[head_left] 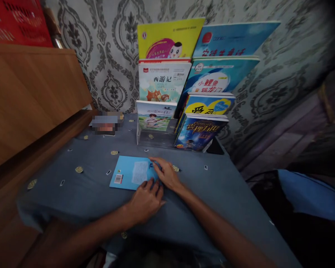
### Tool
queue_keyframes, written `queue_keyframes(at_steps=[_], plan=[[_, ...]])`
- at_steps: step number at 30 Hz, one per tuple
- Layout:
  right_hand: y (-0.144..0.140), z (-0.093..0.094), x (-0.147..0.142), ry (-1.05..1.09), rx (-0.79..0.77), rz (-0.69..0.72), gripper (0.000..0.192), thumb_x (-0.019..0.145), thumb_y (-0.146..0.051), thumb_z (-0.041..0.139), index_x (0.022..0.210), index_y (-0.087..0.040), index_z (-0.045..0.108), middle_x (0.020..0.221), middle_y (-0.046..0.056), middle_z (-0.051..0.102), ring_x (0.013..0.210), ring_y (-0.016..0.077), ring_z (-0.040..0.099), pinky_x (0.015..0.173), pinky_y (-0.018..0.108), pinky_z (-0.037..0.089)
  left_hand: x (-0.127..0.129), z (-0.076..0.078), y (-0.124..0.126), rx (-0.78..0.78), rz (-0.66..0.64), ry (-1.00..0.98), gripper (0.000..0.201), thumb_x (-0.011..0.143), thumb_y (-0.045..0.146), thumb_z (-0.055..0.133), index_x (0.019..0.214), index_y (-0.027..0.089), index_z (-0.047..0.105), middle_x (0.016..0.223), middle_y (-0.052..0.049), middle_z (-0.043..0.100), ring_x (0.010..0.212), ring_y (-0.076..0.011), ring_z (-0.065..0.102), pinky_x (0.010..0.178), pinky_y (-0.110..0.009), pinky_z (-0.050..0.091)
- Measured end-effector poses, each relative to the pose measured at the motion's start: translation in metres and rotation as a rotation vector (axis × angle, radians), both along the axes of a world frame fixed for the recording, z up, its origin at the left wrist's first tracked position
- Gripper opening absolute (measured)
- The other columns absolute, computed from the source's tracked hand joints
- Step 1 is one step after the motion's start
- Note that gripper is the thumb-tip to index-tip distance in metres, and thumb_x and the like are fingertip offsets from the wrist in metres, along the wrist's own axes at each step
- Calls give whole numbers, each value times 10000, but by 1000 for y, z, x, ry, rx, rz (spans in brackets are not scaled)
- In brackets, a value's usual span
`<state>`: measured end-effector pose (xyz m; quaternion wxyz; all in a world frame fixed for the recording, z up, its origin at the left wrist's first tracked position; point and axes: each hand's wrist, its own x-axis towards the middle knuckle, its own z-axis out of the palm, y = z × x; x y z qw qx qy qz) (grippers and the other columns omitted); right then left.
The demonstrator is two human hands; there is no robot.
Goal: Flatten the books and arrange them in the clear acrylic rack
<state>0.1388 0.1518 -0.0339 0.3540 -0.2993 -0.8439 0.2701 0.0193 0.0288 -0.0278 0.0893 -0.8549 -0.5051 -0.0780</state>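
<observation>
A light blue book (128, 173) lies closed on the cloth-covered table with a barcode and a pale text panel showing. My left hand (147, 199) rests at its lower right edge, fingers apart and slightly bent, the fingertips on the cover. At the upper right corner, my right hand (167, 173) has its thumb over the cover and its forefinger along the top edge, holding that corner. The undersides of the fingers are hidden.
Behind the book stands a clear rack (156, 137) with several upright children's books in two columns. A dark flat object (215, 147) lies beside it. A blurred-out item (106, 123) is at the back left, near a wooden cabinet (36, 96). Patterned grey cloth (89, 193) covers the table.
</observation>
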Motion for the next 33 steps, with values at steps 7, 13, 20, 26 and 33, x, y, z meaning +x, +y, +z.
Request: queue_keyframes(at_steps=[7, 13, 20, 26, 33], plan=[[-17, -21, -10, -109, 144, 95, 408, 966, -195, 422, 1329, -194, 606, 1348, 126, 645, 1320, 243, 550, 1114, 486, 445, -60, 6, 5, -15, 91, -134, 322, 1014, 247, 416, 1245, 157, 621, 1285, -145, 676, 1223, -241, 628, 1039, -407, 510], [-16, -18, -9, -167, 159, 111, 416, 976, -206, 415, 1354, -177, 586, 1369, 144, 629, 1339, 261, 530, 1120, 518, 433, -116, 17, 33, -110, 469, -69, 366, 984, 237, 458, 1316, 209, 611, 1420, -98, 596, 1316, -238, 566, 1090, -371, 470], [-21, -9, -24, -315, 185, 130, 399, 972, -185, 460, 1349, -192, 592, 1416, 147, 597, 1375, 256, 502, 1163, 511, 372, -121, 12, 43, -63, 496, -109, 388, 978, 209, 434, 1314, 177, 624, 1400, -112, 609, 1312, -237, 568, 1113, -385, 446], [-28, -7, -63, -395, 232, 267, 454, 999, -274, 478, 1440, -166, 496, 1521, 143, 487, 1459, 240, 384, 1213, 485, 303, -126, 0, 40, 4, 481, -158, 397, 972, 214, 420, 1305, 181, 632, 1394, -102, 616, 1307, -244, 572, 1112, -401, 450], [-12, -12, -27, -421, 165, 70, 517, 1010, -374, 456, 1460, -120, 474, 1535, 193, 448, 1466, 291, 364, 1204, 518, 318, -126, 0, 39, -11, 492, -176, 418, 988, 245, 384, 1328, 183, 620, 1420, -90, 596, 1352, -246, 527, 1119, -413, 437]])
